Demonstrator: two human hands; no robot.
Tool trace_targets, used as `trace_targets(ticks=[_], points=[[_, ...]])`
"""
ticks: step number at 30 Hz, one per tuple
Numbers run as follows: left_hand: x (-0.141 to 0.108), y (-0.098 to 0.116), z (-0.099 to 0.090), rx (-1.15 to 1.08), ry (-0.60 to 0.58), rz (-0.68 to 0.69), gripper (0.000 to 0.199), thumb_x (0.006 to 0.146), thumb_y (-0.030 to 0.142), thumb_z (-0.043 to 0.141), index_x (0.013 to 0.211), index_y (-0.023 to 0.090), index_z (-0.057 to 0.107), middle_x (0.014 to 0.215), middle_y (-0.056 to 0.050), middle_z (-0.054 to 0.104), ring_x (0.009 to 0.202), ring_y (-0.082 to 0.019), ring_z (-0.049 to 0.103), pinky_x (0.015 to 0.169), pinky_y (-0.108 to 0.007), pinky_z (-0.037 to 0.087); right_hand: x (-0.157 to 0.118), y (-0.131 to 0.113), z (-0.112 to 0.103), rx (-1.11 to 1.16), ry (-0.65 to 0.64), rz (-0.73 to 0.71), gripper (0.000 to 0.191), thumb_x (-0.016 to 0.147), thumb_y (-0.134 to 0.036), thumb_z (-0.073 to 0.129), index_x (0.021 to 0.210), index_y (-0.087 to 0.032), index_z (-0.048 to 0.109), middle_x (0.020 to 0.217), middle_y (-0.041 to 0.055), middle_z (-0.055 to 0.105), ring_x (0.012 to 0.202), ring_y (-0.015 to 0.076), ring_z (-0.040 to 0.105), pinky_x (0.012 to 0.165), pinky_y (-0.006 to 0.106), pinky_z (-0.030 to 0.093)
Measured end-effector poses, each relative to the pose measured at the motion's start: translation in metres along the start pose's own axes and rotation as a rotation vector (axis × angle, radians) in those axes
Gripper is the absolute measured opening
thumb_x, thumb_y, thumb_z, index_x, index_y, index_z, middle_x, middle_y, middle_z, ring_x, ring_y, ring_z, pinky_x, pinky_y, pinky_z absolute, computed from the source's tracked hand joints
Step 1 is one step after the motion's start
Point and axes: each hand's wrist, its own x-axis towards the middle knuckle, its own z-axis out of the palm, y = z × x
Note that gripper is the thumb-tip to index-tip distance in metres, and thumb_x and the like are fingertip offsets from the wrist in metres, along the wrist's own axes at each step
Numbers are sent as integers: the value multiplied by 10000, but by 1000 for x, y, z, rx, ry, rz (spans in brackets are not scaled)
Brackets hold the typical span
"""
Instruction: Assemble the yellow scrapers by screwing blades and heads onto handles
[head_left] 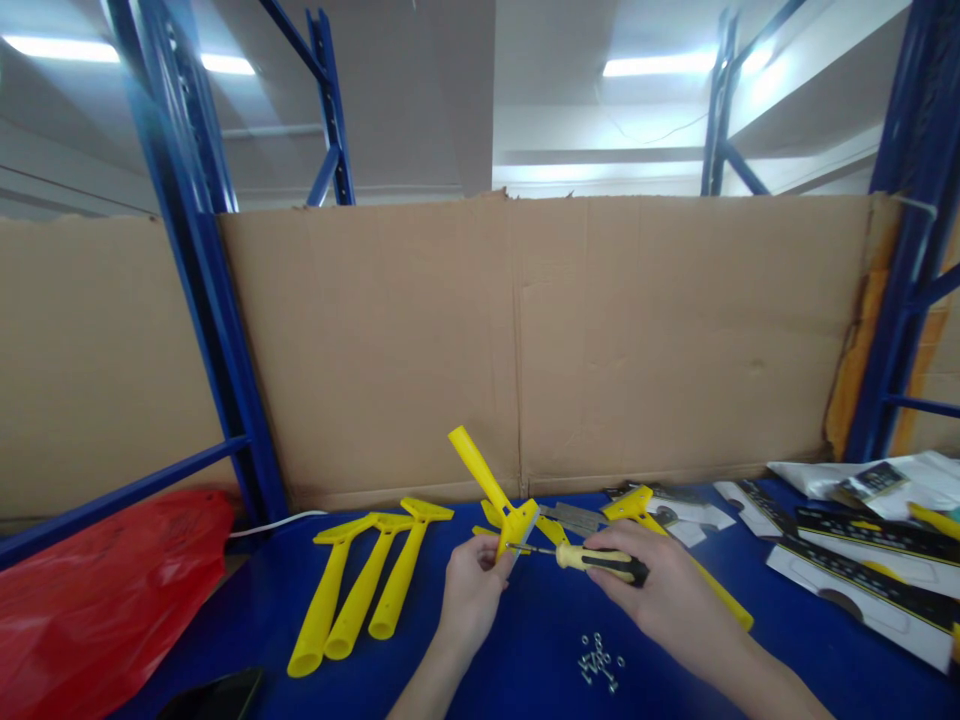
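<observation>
Fingers of my left hand [474, 590] are closed round the head of a yellow plastic scraper [484, 475], whose handle points up and to the left. A metal strip lies along the head's right edge. My right hand [651, 575] grips a screwdriver [596, 560] with a cream and black handle. Its shaft points left, and the tip is at the scraper head by my left fingers. Below and between the hands, several small screws and nuts [598, 660] lie on the blue table [536, 650].
Three yellow scrapers [394, 580] lie at the left, beside a red plastic bag [127, 600] and a dark object [214, 697]. Another yellow scraper [724, 590] lies behind my right hand. Printed packages [862, 590] cover the right side. Cardboard [390, 350] stands at the back between blue posts.
</observation>
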Motion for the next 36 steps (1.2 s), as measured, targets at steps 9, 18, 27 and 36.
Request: trace_targets(ticks=[9, 18, 27, 36], points=[[3, -3, -1, 3, 48, 10, 223, 578, 343, 658, 683, 146, 643, 640, -36, 650, 568, -148, 569, 484, -243, 480, -7, -1, 3, 163, 39, 74, 207, 722, -119, 490, 892, -238, 488, 861, 13, 561, 666, 147, 588, 518, 239, 473], [4, -11, -1, 131, 57, 102, 181, 628, 344, 623, 669, 168, 634, 647, -45, 662, 583, -170, 595, 510, -254, 475, -3, -9, 9, 263, 118, 329, 343, 832, -474, 479, 1042, -216, 566, 649, -12, 602, 395, 133, 564, 364, 245, 462], [4, -12, -2, 135, 81, 77, 189, 626, 365, 600, 657, 178, 600, 616, -37, 644, 544, -171, 576, 502, -271, 477, -7, 5, 12, 152, 127, 75, 274, 797, -227, 495, 1071, -229, 520, 954, 49, 623, 823, 187, 644, 699, 292, 536], [2, -9, -2, 135, 108, 76, 179, 629, 343, 649, 650, 175, 593, 613, -25, 638, 539, -160, 584, 477, -251, 478, -4, -7, 12, 131, 44, 275, 315, 889, -441, 377, 1063, -217, 515, 567, -30, 553, 439, 164, 542, 426, 267, 420]])
